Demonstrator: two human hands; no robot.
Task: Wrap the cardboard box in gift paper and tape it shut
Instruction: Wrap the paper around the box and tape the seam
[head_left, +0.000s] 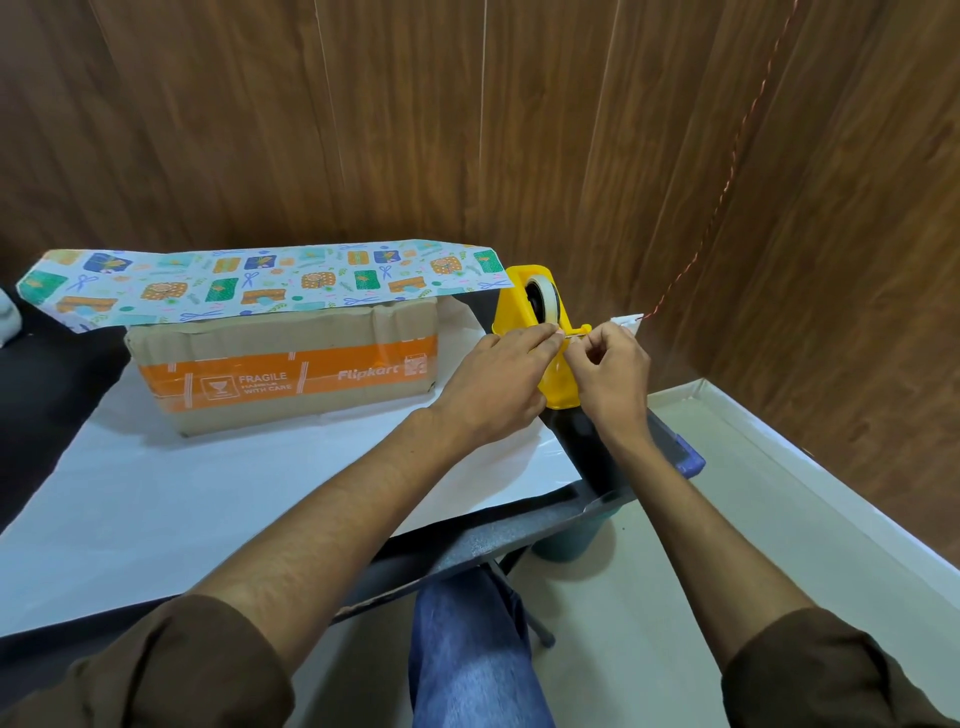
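A long cardboard box (291, 374) with an orange "FRAGILE" band lies on the white underside of the gift paper (182, 499). The paper's far flap (260, 283), printed with gifts and scissors, is folded over the box top. Right of the box stands a yellow tape dispenser (524, 306) with a roll in it. My left hand (493, 384) and my right hand (613, 379) meet at the dispenser's cutter, and their fingertips pinch a short strip of clear tape (569, 336) stretched between them.
The dark table (493, 535) ends just right of the dispenser, with a blue-edged corner. Wood-panelled walls stand close behind and to the right. A teal container (571, 540) sits on the floor below. My blue-jeaned knee is under the front edge.
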